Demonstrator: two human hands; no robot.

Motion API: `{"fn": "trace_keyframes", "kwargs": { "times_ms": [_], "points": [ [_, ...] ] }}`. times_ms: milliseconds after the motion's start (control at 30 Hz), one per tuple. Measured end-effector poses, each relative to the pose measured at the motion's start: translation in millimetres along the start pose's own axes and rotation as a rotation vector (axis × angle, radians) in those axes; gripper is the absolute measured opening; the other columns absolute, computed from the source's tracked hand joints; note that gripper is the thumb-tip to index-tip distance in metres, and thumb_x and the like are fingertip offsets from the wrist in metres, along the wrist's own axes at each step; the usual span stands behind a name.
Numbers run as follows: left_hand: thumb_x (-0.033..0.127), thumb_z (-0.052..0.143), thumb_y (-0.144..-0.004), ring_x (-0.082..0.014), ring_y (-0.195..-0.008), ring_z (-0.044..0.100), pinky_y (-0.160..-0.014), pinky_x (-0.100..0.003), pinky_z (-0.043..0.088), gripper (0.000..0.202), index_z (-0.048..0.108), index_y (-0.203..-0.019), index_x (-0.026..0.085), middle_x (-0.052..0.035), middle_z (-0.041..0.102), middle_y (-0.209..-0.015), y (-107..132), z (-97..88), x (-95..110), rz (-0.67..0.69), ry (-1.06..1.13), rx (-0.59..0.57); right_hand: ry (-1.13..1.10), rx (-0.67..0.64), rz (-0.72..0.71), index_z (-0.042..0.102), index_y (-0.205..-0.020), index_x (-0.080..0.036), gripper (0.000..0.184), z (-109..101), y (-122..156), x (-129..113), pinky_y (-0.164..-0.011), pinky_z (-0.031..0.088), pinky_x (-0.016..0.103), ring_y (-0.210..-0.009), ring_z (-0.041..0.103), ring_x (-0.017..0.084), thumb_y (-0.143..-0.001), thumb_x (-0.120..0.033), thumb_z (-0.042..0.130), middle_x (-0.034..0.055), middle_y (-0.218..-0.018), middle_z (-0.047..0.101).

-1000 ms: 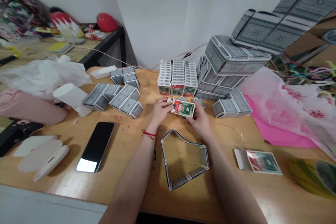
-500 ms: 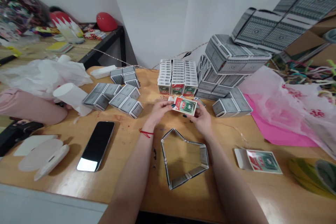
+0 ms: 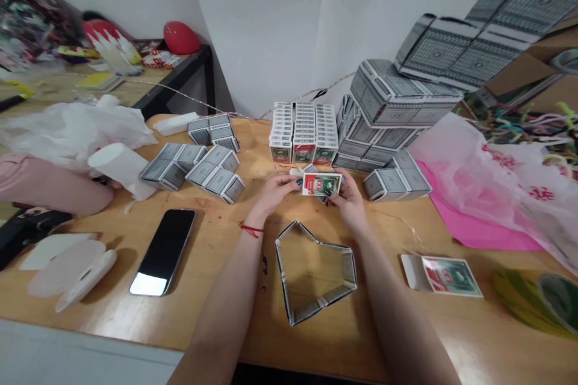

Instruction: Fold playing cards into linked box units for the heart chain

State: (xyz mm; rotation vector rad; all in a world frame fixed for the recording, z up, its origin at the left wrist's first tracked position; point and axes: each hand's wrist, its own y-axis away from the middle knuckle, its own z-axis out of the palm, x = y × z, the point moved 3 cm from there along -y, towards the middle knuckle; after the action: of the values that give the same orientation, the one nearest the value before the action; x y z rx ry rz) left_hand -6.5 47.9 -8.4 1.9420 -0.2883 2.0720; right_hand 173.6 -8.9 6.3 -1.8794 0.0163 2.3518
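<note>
Table [image 3: 214,258]: wooden, running left to right beneath both forearms.
Tower of grey boxes [image 3: 401,96]: far right, leaning over the right side, well apart from both hands.
Rows of card boxes [image 3: 304,126]: three upright ranks on the far side, just beyond the hands.
Box frame [image 3: 332,299]: an open, many-sided ring of joined boxes lying between the forearms, on the near side of the hands and touching neither.
Left hand [image 3: 274,194]: reaches in from the near left, its grip closed in a pinch at the left end of the held card box [image 3: 321,183], the thumb at that end's edge.
Right hand [image 3: 351,201]: reaches in from the near right, its grip closed around the right end, thumb laid over the printed face, fingers mostly hidden behind.
Held card box: between the two hands, to the right of the left grip and left of the right one; neither hand is nearer, since both touch it.
Long axis: left to right, almost level, spanning from one grip to the other; the printed face turns toward the near side.
Frame to box: the ring lies directly near of the held card box, with bare table between.
White flap [image 3: 295,172]: at the left end, beside the left thumb, partly covered.
</note>
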Motion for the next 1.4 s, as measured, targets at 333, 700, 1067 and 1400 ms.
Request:
{"fn": "trace_keyframes", "kwargs": {
  "times_ms": [333, 700, 1067, 1400],
  "points": [
    [0.028, 0.065, -0.066, -0.0175, -0.092, 0.055, -0.086, -0.032, 0.04, 0.022, 0.069, -0.086, 0.018, -0.0058, 0.064, -0.096, 6, 16.0, 16, 0.141, -0.055, 0.051, -0.218, 0.11, -0.013, 0.051, -0.096, -0.03, 0.026, -1, -1, 6, -0.058, 0.049, 0.025, -0.072, 0.056, 0.012, -0.072, -0.032, 0.061, -0.0031, -0.093, 0.056],
    [0.025, 0.065, -0.066, -0.0166, -0.092, 0.056, -0.089, -0.034, 0.039, 0.012, 0.067, -0.073, 0.016, -0.0063, 0.063, -0.093, 7, 31.1, 18, 0.182, 0.077, -0.006, -0.251, 0.218, 0.018, 0.051, -0.075, -0.022, 0.014, -5, -5, 13, -0.062, 0.046, 0.026, -0.074, 0.057, 0.013, -0.072, -0.035, 0.057, -0.0026, -0.085, 0.058],
    [0.028, 0.068, -0.066, -0.0203, -0.103, 0.052, -0.093, -0.036, 0.036, 0.021, 0.067, -0.082, 0.015, -0.0084, 0.059, -0.108, 5, 30.7, 15, 0.15, 0.095, -0.101, -0.203, 0.205, -0.018, 0.058, -0.079, -0.022, 0.014, -8, -3, 9, -0.068, 0.045, 0.028, -0.078, 0.055, 0.014, -0.064, -0.021, 0.056, -0.001, -0.09, 0.058],
    [0.024, 0.069, -0.065, -0.0209, -0.1, 0.055, -0.089, -0.039, 0.042, 0.042, 0.059, -0.106, 0.02, -0.0069, 0.059, -0.112, 5, 29.3, 6, 0.088, 0.255, -0.101, -0.013, 0.22, -0.069, 0.053, -0.106, -0.025, 0.046, -8, 0, 12, -0.086, 0.044, 0.039, -0.101, 0.053, 0.02, -0.063, -0.029, 0.067, 0.0047, -0.113, 0.055]
  ]
}}
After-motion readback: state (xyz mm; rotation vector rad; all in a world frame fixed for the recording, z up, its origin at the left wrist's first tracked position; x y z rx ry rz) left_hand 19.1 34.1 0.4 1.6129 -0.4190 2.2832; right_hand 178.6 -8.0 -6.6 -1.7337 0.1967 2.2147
